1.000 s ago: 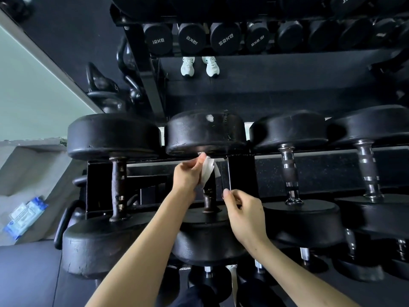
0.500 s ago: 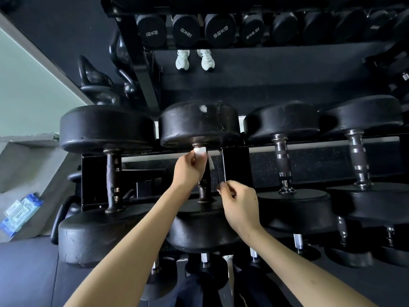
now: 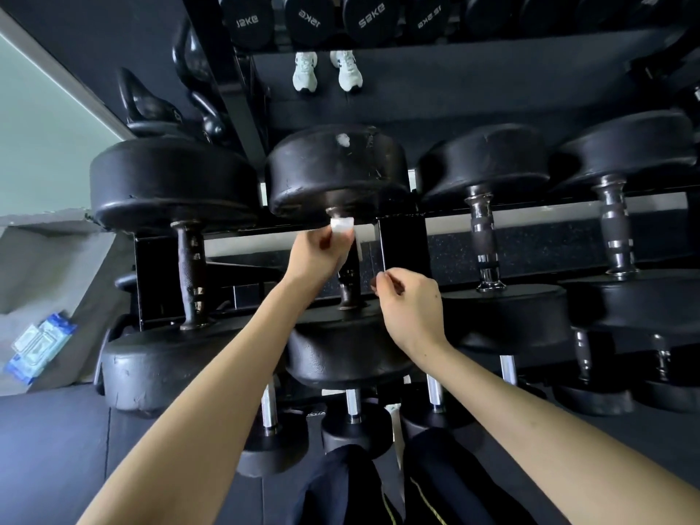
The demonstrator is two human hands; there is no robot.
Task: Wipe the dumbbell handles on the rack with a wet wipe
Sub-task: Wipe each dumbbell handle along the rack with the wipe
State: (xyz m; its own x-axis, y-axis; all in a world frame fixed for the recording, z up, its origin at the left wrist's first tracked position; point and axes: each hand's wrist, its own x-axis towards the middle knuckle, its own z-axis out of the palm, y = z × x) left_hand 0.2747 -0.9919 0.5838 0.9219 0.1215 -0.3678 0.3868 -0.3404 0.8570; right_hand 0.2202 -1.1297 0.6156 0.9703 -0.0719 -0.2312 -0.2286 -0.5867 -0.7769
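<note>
Left arm (image 3: 212,392): bare, extended up and forward from the lower left, wrist nearly straight.
Left hand (image 3: 318,255): held higher than the right, back toward the camera, fingers and thumb curled round a white wipe (image 3: 342,226).
Right arm (image 3: 530,403): bare, extended from the lower right, wrist slightly bent.
Right hand (image 3: 411,308): just beside and below the left, apart from it; fingers loosely curled, thumb close to the index fingertip, nothing seen in its hold.
</note>
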